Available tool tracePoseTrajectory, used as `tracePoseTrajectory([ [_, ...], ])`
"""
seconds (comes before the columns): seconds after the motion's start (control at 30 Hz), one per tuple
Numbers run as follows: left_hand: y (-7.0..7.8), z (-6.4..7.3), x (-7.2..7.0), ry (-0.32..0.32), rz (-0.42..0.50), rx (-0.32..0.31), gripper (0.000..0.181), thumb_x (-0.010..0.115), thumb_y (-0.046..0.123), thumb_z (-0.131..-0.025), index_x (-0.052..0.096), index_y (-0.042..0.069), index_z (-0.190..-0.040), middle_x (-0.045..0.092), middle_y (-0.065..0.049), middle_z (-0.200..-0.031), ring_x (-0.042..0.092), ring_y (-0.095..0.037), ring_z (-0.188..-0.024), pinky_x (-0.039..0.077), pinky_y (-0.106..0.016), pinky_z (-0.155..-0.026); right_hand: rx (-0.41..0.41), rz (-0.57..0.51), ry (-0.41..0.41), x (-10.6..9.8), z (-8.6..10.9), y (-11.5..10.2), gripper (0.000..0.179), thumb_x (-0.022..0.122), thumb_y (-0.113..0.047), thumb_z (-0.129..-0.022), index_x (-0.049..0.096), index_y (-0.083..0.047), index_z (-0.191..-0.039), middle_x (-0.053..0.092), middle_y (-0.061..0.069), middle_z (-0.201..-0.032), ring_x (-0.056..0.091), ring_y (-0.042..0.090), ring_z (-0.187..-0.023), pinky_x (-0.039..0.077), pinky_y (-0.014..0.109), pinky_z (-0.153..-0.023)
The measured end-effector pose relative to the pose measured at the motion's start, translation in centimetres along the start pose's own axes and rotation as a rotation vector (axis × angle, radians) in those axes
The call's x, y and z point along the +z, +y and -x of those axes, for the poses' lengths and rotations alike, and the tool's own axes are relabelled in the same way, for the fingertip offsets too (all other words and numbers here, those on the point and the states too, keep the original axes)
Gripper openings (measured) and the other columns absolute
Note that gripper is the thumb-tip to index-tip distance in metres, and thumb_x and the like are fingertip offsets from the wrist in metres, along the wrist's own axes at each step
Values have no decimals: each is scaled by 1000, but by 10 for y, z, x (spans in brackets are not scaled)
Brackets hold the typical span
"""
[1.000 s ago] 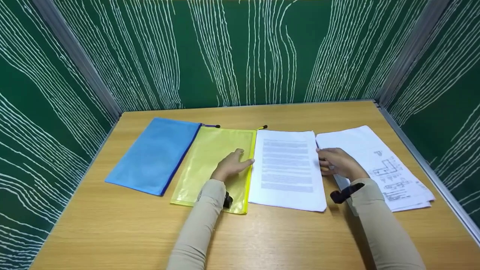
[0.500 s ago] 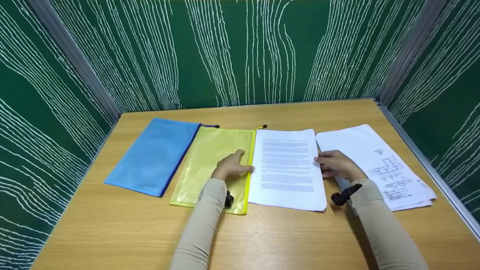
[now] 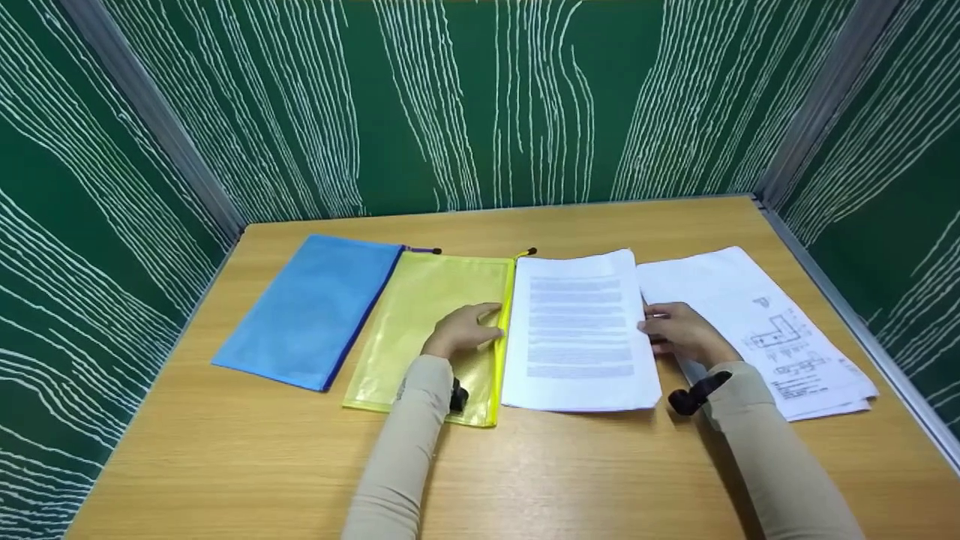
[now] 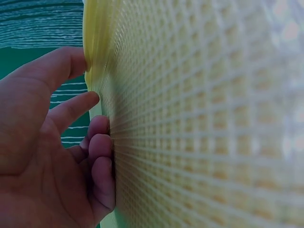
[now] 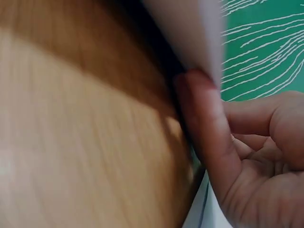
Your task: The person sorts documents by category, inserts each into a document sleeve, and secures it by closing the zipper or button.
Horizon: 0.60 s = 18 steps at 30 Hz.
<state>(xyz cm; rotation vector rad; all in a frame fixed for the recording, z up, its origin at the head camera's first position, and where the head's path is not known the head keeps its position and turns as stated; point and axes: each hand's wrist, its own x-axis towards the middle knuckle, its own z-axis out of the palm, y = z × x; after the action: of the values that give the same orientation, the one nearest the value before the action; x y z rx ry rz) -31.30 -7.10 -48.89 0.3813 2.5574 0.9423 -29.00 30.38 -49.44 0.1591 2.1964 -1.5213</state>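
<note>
My left hand (image 3: 463,330) rests over a yellow mesh zip pouch (image 3: 431,300), its fingertips touching the bright zip edge. In the left wrist view, that hand's thumb and index finger are apart at the edge, and the other fingers bend against the mesh. To the right, a stack of printed papers (image 3: 577,390) lies beside the pouch. My right hand (image 3: 686,330) pinches this stack's right edge, which stands raised off the table. In the right wrist view, one finger (image 5: 204,114) reaches under the lifted sheets.
A blue zip pouch (image 3: 307,315) lies at the left, next to the yellow one. Loose sheets with drawings (image 3: 787,337) are fanned at the right, partly under my right arm. Green panels (image 3: 540,112) with white lines enclose the wooden table (image 3: 510,480).
My right hand now grips the text stack's right edge and has raised it slightly. The left thumb and index finger have shifted a little at the yellow zip edge.
</note>
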Motion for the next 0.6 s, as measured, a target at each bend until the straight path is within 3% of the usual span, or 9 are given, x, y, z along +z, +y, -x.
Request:
tracePoseTrajectory([
  [0.1,0,-1,1,-1,-3,-8,58,57,33,-92,41,30,-147,42,-3,-150,59,-20,-98,47,-39,-89,-9,-10,8,0,1,3,67,54,-17,-98,20,6,-150,53,14,-125,61,4,-88,55,22,-76],
  [0.17,-1,-1,1,-14,34,-11,58,56,29,-92,40,30,-147,42,-5,-150,54,-20,-83,46,-35,-77,-17,-26,8,0,3,3,67,55,-18,-98,20,6,-150,54,12,-123,61,4,-87,55,22,-76],
  [0.3,-5,-2,0,-36,124,41,58,54,22,-93,39,25,-148,45,-5,-147,52,-19,-85,38,-29,-67,-33,-62,9,-2,5,5,68,56,-18,-97,21,4,-151,55,9,-121,61,3,-88,55,21,-76],
  [0.4,-9,-5,0,-29,196,96,57,56,17,-92,41,19,-147,62,-9,-119,56,-19,-89,39,-26,-66,-40,-82,11,-3,6,5,69,57,-19,-97,21,2,-151,55,8,-121,61,4,-90,55,22,-78],
  [0.43,-11,-5,0,-27,227,108,57,57,16,-92,41,18,-147,64,-9,-106,57,-19,-82,40,-26,-64,-40,-89,12,-4,6,6,69,57,-19,-97,21,1,-152,56,7,-120,62,4,-91,55,22,-79],
  [0.5,-15,-7,1,-30,308,124,58,58,13,-91,42,15,-146,59,-6,-83,47,-18,-63,41,-26,-59,-47,-103,8,-5,7,6,69,57,-20,-97,21,0,-152,57,4,-118,62,5,-92,55,23,-81],
  [0.6,-21,-9,2,-40,421,130,58,61,11,-90,43,13,-145,55,-1,-72,46,-11,-59,44,-24,-59,-69,-129,-7,-7,9,8,69,57,-20,-97,20,1,-152,60,-3,-111,64,5,-93,55,23,-82],
])
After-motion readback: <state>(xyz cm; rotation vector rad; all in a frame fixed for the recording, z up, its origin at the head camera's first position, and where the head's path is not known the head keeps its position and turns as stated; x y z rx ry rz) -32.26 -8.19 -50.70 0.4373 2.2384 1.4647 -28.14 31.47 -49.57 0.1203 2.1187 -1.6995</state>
